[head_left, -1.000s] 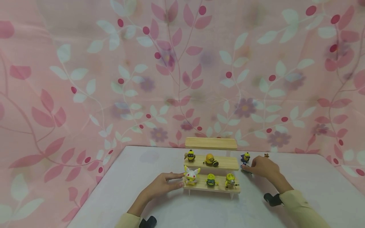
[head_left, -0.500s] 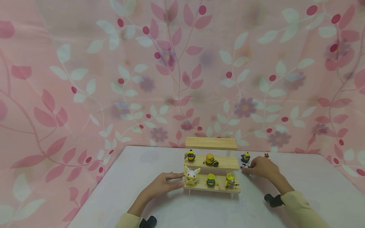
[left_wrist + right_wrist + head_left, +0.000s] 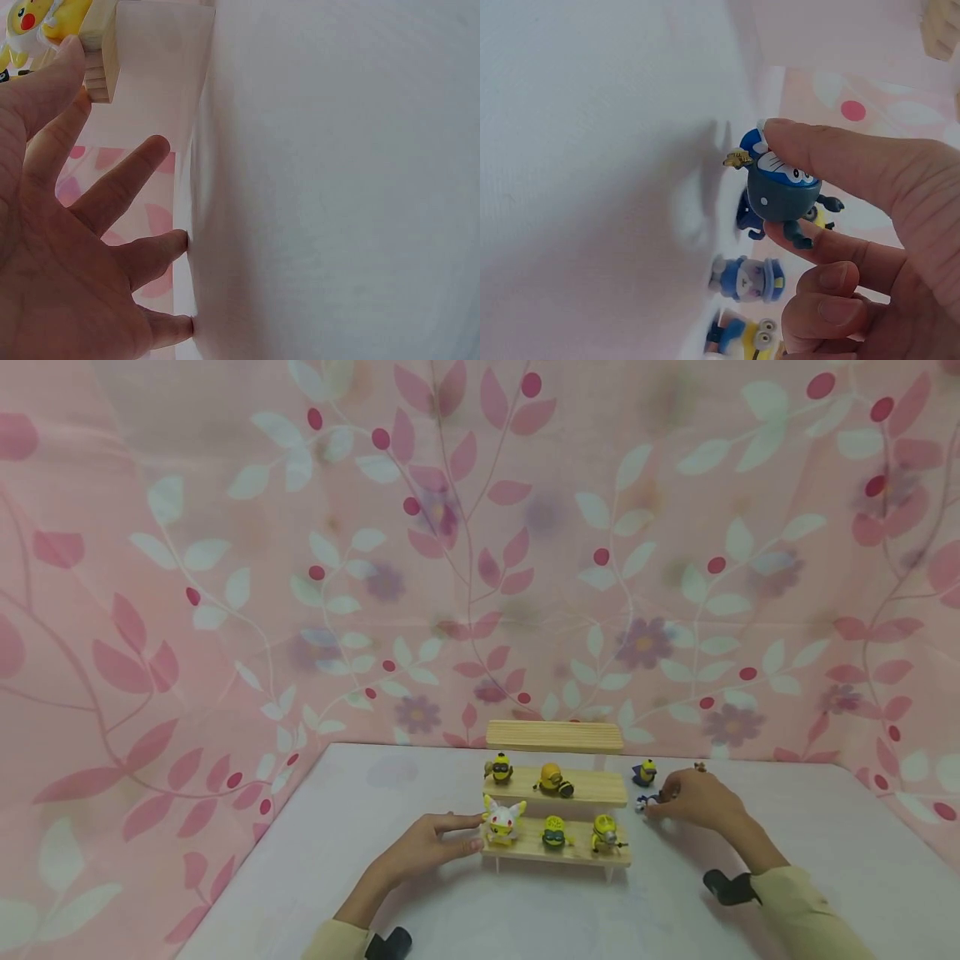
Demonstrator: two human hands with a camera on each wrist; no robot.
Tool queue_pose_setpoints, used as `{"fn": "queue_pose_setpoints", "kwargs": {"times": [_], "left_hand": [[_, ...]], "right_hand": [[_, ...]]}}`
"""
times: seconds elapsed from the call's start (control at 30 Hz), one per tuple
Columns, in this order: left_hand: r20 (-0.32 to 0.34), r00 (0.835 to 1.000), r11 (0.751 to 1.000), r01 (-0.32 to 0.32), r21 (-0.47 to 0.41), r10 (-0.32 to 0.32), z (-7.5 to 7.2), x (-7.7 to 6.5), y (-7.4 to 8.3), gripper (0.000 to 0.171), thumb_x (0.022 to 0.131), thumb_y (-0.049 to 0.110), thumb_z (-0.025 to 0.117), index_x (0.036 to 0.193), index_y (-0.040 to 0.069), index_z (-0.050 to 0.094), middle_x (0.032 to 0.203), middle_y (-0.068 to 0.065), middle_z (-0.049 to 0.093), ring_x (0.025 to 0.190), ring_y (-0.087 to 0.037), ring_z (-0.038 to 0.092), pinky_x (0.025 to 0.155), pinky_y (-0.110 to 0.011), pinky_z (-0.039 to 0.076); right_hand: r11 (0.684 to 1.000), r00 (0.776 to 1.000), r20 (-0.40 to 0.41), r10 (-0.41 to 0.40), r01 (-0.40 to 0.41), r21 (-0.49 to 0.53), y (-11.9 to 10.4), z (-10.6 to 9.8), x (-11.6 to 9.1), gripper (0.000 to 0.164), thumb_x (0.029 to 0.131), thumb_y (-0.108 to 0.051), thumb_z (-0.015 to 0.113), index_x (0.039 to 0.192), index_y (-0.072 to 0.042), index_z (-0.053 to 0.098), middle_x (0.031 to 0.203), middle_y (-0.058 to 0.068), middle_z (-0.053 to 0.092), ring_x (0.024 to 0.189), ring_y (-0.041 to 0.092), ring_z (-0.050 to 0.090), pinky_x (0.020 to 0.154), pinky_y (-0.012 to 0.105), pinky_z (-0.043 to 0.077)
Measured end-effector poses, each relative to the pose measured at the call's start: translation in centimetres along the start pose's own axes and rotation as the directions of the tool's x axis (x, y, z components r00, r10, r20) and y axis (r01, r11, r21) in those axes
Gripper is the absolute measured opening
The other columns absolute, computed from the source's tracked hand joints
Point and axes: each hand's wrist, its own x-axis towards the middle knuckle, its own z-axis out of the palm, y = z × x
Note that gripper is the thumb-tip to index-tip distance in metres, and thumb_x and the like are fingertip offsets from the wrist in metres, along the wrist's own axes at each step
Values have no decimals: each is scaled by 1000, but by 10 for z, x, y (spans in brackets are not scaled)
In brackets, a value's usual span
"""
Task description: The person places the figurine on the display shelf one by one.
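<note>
My left hand (image 3: 431, 847) has its thumb and index finger touching the left end of the lower shelf (image 3: 101, 56), beside a white-and-yellow long-eared figurine (image 3: 502, 821); its other fingers are spread, two of them reaching the tabletop. At the right, my right hand (image 3: 697, 797) pinches a small whiskered figurine (image 3: 784, 191) with a blue-and-white face and dark teal body between thumb and index finger. The remaining fingers are curled. Below it in the right wrist view is a blue-capped bear figurine (image 3: 751, 280). A minion figurine (image 3: 750, 337) sits at the bottom edge.
The three-step wooden stand (image 3: 555, 735) occupies the table's middle. Its middle step carries a minion with dark goggles (image 3: 500, 768) and an orange-topped figurine (image 3: 552, 779); two more minions (image 3: 555, 832) are on the lower step. A caped minion (image 3: 644, 772) stands right of the stand.
My right hand has shifted slightly to the right, and more of the small figures at its fingertips shows. The left hand keeps its place at the stand.
</note>
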Motion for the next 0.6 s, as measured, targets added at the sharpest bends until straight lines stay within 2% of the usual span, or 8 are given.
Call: {"fn": "queue_pose_setpoints", "kwargs": {"times": [0.23,0.6], "left_hand": [[1,1000,1000,-4,6,4,0,1,-1,44,90,41,72,130,23,67,135,0,60,140,-47,30,110,-67,22],[-4,1000,1000,5,-7,-5,0,0,0,43,90,40,72,129,23,67,135,0,60,140,-48,29,109,-67,23]], "right_hand": [[999,999,-35,-36,37,11,3,-3,-2,51,72,-45,85,97,-4,68,86,6,63,74,21,56,58,36,48],[992,992,-86,-98,104,76,-10,-19,-15,43,74,-40,86,94,-7,67,81,4,55,69,20,48,55,32,43]]}}
